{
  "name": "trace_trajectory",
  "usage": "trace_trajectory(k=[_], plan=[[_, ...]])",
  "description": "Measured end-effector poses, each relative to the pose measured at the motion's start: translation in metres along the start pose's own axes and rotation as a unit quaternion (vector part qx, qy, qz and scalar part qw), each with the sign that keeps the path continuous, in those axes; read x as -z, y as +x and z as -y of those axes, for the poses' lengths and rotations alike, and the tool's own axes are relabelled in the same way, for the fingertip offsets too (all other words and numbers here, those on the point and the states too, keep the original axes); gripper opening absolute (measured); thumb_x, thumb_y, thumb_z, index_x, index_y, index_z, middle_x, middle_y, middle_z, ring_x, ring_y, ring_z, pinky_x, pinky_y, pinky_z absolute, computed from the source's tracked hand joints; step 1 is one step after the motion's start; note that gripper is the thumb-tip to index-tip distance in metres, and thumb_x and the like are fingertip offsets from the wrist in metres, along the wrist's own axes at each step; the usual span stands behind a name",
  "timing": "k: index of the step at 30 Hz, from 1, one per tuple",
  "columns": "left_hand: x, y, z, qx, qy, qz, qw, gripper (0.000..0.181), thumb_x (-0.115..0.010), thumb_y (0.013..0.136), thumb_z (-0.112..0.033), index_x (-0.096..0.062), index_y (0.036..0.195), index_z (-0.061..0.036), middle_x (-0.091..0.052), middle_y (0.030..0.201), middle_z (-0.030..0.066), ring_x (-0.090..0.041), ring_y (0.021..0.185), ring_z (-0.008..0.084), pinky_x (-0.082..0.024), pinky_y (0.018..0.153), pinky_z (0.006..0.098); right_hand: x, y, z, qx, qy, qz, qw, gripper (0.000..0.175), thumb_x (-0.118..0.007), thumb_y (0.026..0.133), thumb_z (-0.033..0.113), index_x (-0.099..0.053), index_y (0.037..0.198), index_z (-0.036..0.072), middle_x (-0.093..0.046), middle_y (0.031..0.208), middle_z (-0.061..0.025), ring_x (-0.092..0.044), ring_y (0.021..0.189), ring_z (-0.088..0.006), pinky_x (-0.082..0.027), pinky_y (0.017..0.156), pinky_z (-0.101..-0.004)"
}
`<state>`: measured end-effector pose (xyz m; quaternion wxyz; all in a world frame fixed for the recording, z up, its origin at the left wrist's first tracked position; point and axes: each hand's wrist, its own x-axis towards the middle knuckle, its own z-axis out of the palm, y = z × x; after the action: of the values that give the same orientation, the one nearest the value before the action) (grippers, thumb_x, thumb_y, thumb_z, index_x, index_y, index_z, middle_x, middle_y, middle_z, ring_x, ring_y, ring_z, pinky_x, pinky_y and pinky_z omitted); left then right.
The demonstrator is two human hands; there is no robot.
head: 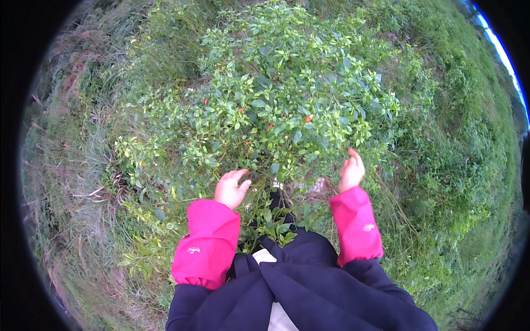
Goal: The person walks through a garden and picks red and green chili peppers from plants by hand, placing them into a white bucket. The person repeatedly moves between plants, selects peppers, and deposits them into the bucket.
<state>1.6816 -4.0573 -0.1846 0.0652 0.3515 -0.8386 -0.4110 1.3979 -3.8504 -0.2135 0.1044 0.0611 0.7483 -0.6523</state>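
A leafy chili pepper bush [265,95] spreads out before me, dotted with small red peppers. At its near left side is my left hand [232,189], thumb and fingers apart, with nothing visible in the grasp. My right hand [352,170] is raised beside the lower right foliage. Its fingers are extended and no held thing shows, though leaves lie close behind the fingertips. An orange-red pepper [309,118] stands out among the leaves between and beyond the hands. Further left are a red pepper [206,101] and another red pepper [270,127]. Pink sleeve covers reach both wrists.
Leafy stems [275,231] rise close against my dark trousers [308,246]. Tall dry grass [93,165] grows on the left, with more green plants [451,182] on the right. Pale ground [316,187] shows beneath the bush near my foot.
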Motion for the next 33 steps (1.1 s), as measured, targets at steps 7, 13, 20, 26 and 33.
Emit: trace_trajectory(k=[7,13,20,26,33], plan=[[0.009,0.009,-0.071,-0.243,0.065,0.003,0.968,0.051,-0.066,0.071,-0.015,-0.054,0.12,-0.0099,-0.054,0.119,0.0118,-0.049,0.114,0.0296,-0.037,0.098,0.0417,-0.096,0.029,-0.053,0.236,-0.253,0.195,0.918,0.027,-0.047,0.087,0.007,-0.056,0.112,0.007,-0.06,0.073,-0.0075,-0.056,0.064,-0.0183,-0.045,0.061,-0.0328],[0.006,0.019,-0.104,-0.276,0.131,-0.001,0.952,0.063,-0.062,0.068,-0.005,-0.046,0.128,-0.0137,-0.041,0.134,0.0131,-0.038,0.126,0.0306,-0.029,0.105,0.0462,-0.161,-0.074,-0.03,0.255,-0.232,0.426,0.837,0.028,-0.052,0.082,0.028,-0.061,0.106,0.014,-0.062,0.066,-0.0126,-0.06,0.058,-0.0283,-0.047,0.054,-0.0385],[0.008,0.05,-0.053,-0.057,0.347,-0.064,0.934,0.072,-0.054,0.064,-0.002,-0.041,0.133,-0.0162,-0.027,0.144,0.0121,-0.026,0.133,0.0325,-0.022,0.106,0.0485,-0.175,-0.091,-0.013,0.275,-0.473,0.41,0.73,0.068,-0.049,0.079,0.013,-0.026,0.141,0.028,-0.062,0.063,-0.0136,-0.059,0.051,-0.0312,-0.045,0.048,-0.0437],[0.008,0.051,-0.035,-0.028,0.345,-0.05,0.937,0.069,-0.059,0.069,-0.01,-0.039,0.135,-0.0147,-0.022,0.146,0.0115,-0.024,0.133,0.0303,-0.021,0.107,0.0456,-0.149,-0.068,-0.02,0.112,-0.187,0.426,0.878,0.054,-0.043,0.086,0.009,-0.033,0.138,0.02,-0.057,0.063,-0.0069,-0.054,0.051,-0.0224,-0.047,0.052,-0.0355],[0.009,0.052,-0.035,-0.003,0.334,-0.024,0.942,0.074,-0.058,0.07,-0.008,-0.031,0.139,-0.0132,-0.02,0.147,0.0115,-0.024,0.134,0.0291,-0.021,0.108,0.0434,-0.106,0.069,-0.006,-0.181,0.094,0.146,0.968,0.041,-0.047,0.09,0.015,-0.044,0.131,0.012,-0.051,0.061,0.0004,-0.045,0.05,-0.0067,-0.037,0.045,-0.0211]])
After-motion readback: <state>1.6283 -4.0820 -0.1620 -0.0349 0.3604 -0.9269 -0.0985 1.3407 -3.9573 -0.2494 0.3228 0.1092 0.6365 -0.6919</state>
